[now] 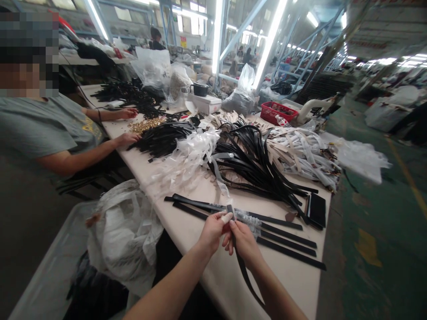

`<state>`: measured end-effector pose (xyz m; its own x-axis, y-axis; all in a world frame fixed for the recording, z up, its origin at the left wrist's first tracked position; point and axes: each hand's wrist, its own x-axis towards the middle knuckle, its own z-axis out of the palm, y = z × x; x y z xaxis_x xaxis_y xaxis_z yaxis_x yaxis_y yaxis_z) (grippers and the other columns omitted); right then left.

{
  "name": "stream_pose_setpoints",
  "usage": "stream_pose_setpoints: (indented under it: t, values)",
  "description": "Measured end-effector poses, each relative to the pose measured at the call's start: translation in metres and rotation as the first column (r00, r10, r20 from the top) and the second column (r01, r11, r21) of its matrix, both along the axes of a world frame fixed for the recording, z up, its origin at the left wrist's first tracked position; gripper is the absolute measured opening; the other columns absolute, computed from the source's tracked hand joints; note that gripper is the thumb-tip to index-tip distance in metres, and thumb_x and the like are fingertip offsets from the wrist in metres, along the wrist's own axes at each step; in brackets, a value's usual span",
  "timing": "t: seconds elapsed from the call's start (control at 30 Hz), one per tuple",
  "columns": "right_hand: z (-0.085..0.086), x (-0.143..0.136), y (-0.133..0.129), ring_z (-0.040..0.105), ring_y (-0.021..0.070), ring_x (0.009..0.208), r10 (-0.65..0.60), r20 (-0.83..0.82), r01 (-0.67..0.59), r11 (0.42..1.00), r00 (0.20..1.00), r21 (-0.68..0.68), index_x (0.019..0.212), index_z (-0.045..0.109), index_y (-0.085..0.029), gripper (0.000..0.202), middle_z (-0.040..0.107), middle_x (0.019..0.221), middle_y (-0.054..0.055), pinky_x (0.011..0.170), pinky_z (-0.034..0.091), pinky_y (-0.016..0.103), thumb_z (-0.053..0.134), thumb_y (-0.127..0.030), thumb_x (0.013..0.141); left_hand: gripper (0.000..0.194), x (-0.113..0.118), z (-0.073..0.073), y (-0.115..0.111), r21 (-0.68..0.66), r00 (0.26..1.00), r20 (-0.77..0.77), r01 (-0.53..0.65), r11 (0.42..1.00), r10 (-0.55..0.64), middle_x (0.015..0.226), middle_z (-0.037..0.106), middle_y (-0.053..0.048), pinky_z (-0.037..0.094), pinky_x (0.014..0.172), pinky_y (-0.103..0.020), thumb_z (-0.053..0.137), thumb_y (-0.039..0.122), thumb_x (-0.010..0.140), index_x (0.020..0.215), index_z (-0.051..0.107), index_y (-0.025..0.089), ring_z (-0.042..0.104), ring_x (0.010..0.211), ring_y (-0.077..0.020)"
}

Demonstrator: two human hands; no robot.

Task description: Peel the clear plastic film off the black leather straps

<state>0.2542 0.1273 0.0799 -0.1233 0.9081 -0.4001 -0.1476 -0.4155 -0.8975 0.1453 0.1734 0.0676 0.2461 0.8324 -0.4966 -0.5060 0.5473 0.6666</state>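
Observation:
Close together above the front of the table, my left hand (211, 231) and my right hand (245, 240) are both closed on a black strap (245, 273). Its end sticks up between my fingertips, and its long part hangs below my right hand toward the table edge. A strip of clear plastic film (222, 180) reaches the strap's upper end; whether it is attached there I cannot tell. White covering wraps my left thumb. Just behind my hands lie several flat black straps (290, 253), some with crinkled clear film (248, 218) around their middles.
Beyond lie a heap of black straps (247, 151), white straps (300, 151) and loose film strips (190, 155). A black phone-like slab (316, 210) rests near the right edge. A red basket (278, 114) stands behind. At left, a co-worker's hand (126, 140) touches black strips.

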Motion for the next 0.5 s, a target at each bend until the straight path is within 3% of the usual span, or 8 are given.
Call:
stream_pose_setpoints:
  t: [0.1, 0.17, 0.23, 0.4, 0.5]
  values:
    - [0.0, 0.008, -0.016, 0.064, 0.0146, 0.043, 0.087, 0.084, -0.085, 0.996, 0.993, -0.029, 0.095, 0.061, -0.013, 0.056, 0.074, 0.076, 0.009, 0.046, 0.05, 0.026, 0.056, -0.067, 0.086, 0.03, -0.012, 0.002, -0.005, -0.016, 0.99, -0.012, -0.142, 0.99, 0.141, 0.078, 0.073, -0.009, 0.053, 0.059, -0.024, 0.084, 0.034, 0.067, 0.081, 0.07, 0.012, 0.066, 0.062, -0.0152]
    - [-0.002, 0.012, -0.033, 0.068, 0.0171, 0.051, 0.131, 0.178, -0.13, 0.991, 0.975, -0.018, 0.09, 0.064, -0.012, 0.054, 0.074, 0.075, 0.009, 0.051, 0.051, 0.026, 0.058, -0.066, 0.086, 0.03, -0.019, 0.002, -0.011, -0.016, 0.972, -0.02, -0.236, 0.972, 0.235, 0.085, 0.074, -0.01, 0.055, 0.07, -0.027, 0.084, 0.035, 0.067, 0.084, 0.071, 0.013, 0.068, 0.072, -0.0168]
    - [-0.007, 0.013, -0.049, 0.067, 0.0173, 0.05, 0.139, 0.236, -0.138, 0.99, 0.962, -0.017, 0.084, 0.064, -0.013, 0.056, 0.072, 0.069, 0.008, 0.048, 0.049, 0.025, 0.054, -0.067, 0.087, 0.032, -0.021, 0.0, -0.026, -0.025, 0.975, -0.035, -0.221, 0.975, 0.22, 0.085, 0.074, -0.011, 0.055, 0.075, -0.03, 0.084, 0.037, 0.067, 0.083, 0.072, 0.013, 0.068, 0.075, -0.0188]
    - [-0.017, 0.011, -0.07, 0.064, 0.0174, 0.047, 0.11, 0.202, -0.104, 0.994, 0.973, -0.043, 0.09, 0.067, -0.013, 0.063, 0.07, 0.071, 0.008, 0.045, 0.048, 0.027, 0.05, -0.074, 0.085, 0.033, -0.014, -0.011, -0.069, -0.087, 0.997, -0.079, -0.013, 0.996, 0.006, 0.072, 0.07, -0.009, 0.054, 0.067, -0.032, 0.085, 0.042, 0.065, 0.073, 0.069, 0.014, 0.062, 0.058, -0.0168]
    - [-0.017, 0.015, -0.081, 0.068, 0.0199, 0.055, 0.148, 0.267, -0.15, 0.989, 0.952, -0.012, 0.091, 0.067, -0.015, 0.058, 0.073, 0.08, 0.01, 0.056, 0.052, 0.03, 0.05, -0.07, 0.088, 0.031, -0.016, -0.008, -0.069, -0.06, 0.992, -0.085, -0.103, 0.993, 0.098, 0.081, 0.072, -0.01, 0.054, 0.073, -0.032, 0.085, 0.04, 0.065, 0.076, 0.07, 0.015, 0.066, 0.071, -0.0193]
